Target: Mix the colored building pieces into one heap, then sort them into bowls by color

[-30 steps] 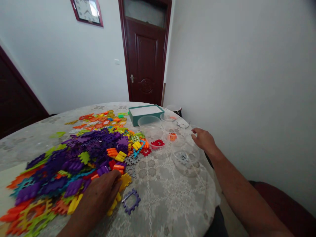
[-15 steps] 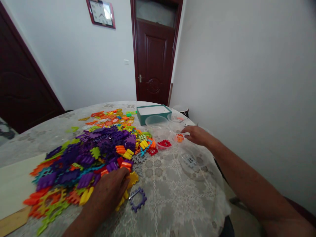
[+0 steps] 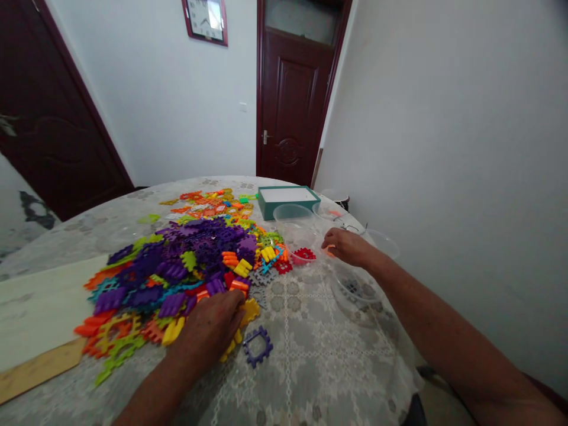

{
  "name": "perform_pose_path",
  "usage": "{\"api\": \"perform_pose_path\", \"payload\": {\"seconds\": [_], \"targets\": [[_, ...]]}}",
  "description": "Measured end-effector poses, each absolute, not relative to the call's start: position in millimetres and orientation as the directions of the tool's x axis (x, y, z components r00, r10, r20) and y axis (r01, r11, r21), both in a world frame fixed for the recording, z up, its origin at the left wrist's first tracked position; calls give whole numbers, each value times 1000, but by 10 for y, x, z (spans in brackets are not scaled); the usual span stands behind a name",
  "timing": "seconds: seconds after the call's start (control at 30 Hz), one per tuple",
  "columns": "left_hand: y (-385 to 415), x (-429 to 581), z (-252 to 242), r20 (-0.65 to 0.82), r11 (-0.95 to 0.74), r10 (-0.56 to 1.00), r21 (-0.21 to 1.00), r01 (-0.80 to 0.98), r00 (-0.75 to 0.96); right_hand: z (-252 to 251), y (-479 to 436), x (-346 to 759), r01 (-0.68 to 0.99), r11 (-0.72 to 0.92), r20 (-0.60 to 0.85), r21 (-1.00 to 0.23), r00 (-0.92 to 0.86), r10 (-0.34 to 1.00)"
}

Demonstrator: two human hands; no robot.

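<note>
Plastic pieces (image 3: 195,248) lie heaped on the left of the table (image 3: 310,367); one purple frame (image 3: 268,342) lies just right of the left hand (image 3: 215,322), which is curled at the heap's near right edge. Right hand (image 3: 348,245), fingers bent, is among clear tubs (image 3: 287,229). Whether either pinches anything cannot be told.

Toy pieces (image 3: 190,260) on table (image 3: 319,367), bowls (image 3: 293,229) right, box (image 3: 267,209) behind bowls
</note>
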State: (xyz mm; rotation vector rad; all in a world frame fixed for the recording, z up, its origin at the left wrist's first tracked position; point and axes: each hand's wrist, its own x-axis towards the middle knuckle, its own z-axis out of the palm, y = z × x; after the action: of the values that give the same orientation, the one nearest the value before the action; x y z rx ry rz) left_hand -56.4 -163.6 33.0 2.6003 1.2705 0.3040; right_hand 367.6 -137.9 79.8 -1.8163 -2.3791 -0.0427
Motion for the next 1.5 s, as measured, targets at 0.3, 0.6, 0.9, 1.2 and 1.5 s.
{"api": "perform_pose_path", "payload": {"seconds": [0.3,0.6,0.9,1.2,1.5], "targets": [[-1604,-560,282,59,-581,804,291,760,592,799,-1357,3591,970,241,107,9,-241,965],[-1591,-583,260,80,-592,798,288,753,597,823,-1346,3510,972,236,98,6,-236,967],[-1594,-582,271,83,-598,794,288,748,602,845,-1346,3423,973,228,95,26,-229,969],[-1610,-572,273,64,-579,807,281,766,587,914,-1504,3562,995,83,154,50,-90,984],[-1590,-577,251,75,-592,799,275,758,597,893,-1515,3742,982,-95,-43,164,104,994]]}}
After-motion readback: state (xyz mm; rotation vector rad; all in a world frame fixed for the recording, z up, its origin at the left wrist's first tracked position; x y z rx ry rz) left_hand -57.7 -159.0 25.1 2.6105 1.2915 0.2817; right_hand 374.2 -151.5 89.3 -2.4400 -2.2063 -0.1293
